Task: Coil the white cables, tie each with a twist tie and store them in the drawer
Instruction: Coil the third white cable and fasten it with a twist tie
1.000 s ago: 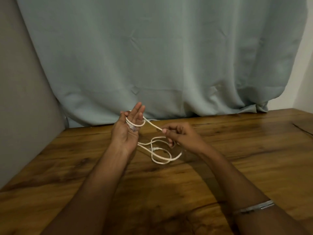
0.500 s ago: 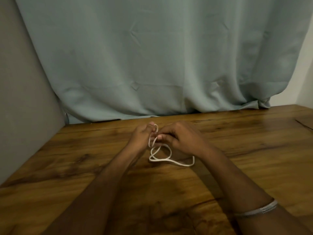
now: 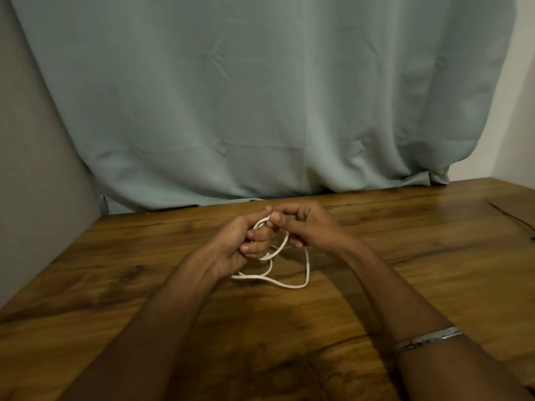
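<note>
- Centrally, toward the far edge of the wooden table (image 3: 405,256), my two hands meet, fingertips touching, both raised slightly above the surface.
- My left hand (image 3: 240,244) is curled closed around the white cable (image 3: 289,285); turns of cable pass over its fingers (image 3: 254,247), one arc showing at the top near the thumb.
- My right hand (image 3: 304,227) is closed in a pinch on the same cable, thumb and forefinger pressed together just beside the left hand's upper fingers.
- From under the right hand a strand of cable drops to the table; a second strand runs diagonally between the two hands.
- Loose cable lies on the table just on the near side of the hands, forming one open loop that rounds back toward the left wrist, with a smaller loop inside it.
- How many turns sit on the left hand cannot be told; the fingers hide them.
- A silver bangle (image 3: 428,338) circles my right forearm, over the near part of the table.
- A pale green curtain (image 3: 260,96) hangs along the far edge of the table, its hem meeting the wood.
- A grey wall panel (image 3: 34,169) borders the table's left edge.
</note>
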{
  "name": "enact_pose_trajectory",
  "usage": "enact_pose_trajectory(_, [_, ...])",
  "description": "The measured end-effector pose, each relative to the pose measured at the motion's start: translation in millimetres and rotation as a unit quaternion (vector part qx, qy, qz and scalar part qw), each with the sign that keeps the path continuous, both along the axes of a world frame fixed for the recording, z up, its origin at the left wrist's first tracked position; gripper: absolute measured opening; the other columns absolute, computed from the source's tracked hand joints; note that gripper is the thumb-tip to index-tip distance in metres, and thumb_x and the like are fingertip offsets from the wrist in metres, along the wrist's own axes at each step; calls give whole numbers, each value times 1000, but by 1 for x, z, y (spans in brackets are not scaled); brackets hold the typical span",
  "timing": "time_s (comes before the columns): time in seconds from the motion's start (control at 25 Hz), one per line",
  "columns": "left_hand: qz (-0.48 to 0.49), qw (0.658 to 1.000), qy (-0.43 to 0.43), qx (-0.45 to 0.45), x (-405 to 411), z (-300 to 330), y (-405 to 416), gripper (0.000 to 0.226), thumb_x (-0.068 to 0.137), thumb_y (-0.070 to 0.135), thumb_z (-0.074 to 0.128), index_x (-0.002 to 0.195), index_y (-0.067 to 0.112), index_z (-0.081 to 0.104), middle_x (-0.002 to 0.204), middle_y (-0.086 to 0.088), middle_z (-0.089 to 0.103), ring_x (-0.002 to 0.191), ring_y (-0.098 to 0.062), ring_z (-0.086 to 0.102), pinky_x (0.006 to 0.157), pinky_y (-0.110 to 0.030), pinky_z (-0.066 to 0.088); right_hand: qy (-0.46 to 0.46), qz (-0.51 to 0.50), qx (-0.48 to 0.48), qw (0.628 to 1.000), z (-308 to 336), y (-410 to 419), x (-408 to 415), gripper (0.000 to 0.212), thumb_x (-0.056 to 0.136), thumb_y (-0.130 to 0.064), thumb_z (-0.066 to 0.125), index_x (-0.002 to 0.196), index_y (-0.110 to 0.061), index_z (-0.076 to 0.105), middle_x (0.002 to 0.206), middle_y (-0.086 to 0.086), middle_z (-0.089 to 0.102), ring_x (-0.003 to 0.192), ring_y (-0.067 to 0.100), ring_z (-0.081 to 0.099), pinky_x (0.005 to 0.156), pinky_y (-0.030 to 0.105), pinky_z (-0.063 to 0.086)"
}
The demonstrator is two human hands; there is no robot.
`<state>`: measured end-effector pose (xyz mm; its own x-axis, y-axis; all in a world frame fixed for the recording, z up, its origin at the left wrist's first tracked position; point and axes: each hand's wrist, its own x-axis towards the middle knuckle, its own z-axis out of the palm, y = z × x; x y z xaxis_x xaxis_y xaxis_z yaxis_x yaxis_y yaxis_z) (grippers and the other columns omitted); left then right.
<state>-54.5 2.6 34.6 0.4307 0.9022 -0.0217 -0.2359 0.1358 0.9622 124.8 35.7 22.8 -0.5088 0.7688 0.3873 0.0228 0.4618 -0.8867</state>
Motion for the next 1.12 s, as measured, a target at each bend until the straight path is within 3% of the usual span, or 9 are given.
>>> enact_pose_trajectory(0.2, [-40,997,-35,53,1,8,-8,37,105,37,39,81,13,53,47,6,32,38,-9,33,43,-20,30,134,-3,-29,991,8,-4,-4,15,91,-12,68,102,-3,71,68,1,70,51,3,47,52,13,39])
enact_pose_trajectory(0.32, [-46,995,-75,57,1,13,-8,32,101,34,44,76,17,54,48,8,30,38,-7,31,45,-19,21,182,-30,-48,982,7,-3,-8,3,94,-5,67,91,-7,66,71,8,71,44,3,50,42,12,35])
enact_pose_trajectory(0.56, [67,949,-300,73,-26,22,12,37,109,27,29,75,21,42,43,7,32,34,-3,32,38,-16,24,186,-100,-45,976,2,14,8,14,98,-5,64,107,-6,74,72,4,69,40,5,38,42,14,28])
enact_pose_trajectory(0.72, [150,912,-375,78,-49,28,16,42,109,18,29,70,20,44,45,8,38,39,-4,40,39,-15,31,70,-201,49,976,2,11,16,14,96,-13,71,104,-4,80,76,10,75,52,4,61,52,18,47])
enact_pose_trajectory(0.8, [195,909,-361,66,-47,23,19,38,107,17,34,71,18,45,52,8,53,47,-7,57,41,-14,39,-82,-249,166,951,2,7,15,15,93,-33,74,99,-22,83,85,-4,80,70,4,70,67,27,56])
enact_pose_trajectory(0.88, [217,919,-325,50,-42,16,22,37,108,22,35,73,16,46,68,-1,71,62,-16,73,46,-17,50,-289,-251,279,881,5,-3,8,23,89,-53,71,99,-34,81,92,-13,79,80,7,70,72,31,55])
enact_pose_trajectory(0.96, [222,940,-252,51,-32,11,21,40,110,27,31,74,15,43,81,-12,78,72,-25,78,53,-22,58,-402,-226,356,813,10,-14,-4,28,88,-57,70,104,-36,79,103,-14,77,91,12,70,75,32,53])
enact_pose_trajectory(1.04, [233,959,-149,69,-18,5,20,41,110,29,33,73,14,44,78,-16,77,68,-26,77,55,-26,60,-374,-187,392,820,13,-21,-16,25,87,-50,71,107,-36,77,113,-15,75,102,14,69,76,30,51])
enact_pose_trajectory(1.12, [270,957,-43,93,-1,-5,18,41,109,29,41,72,13,50,61,-6,72,51,-17,68,50,-26,53,-300,-145,364,870,9,-21,-21,21,86,-46,71,106,-38,76,115,-16,75,100,11,71,77,31,54])
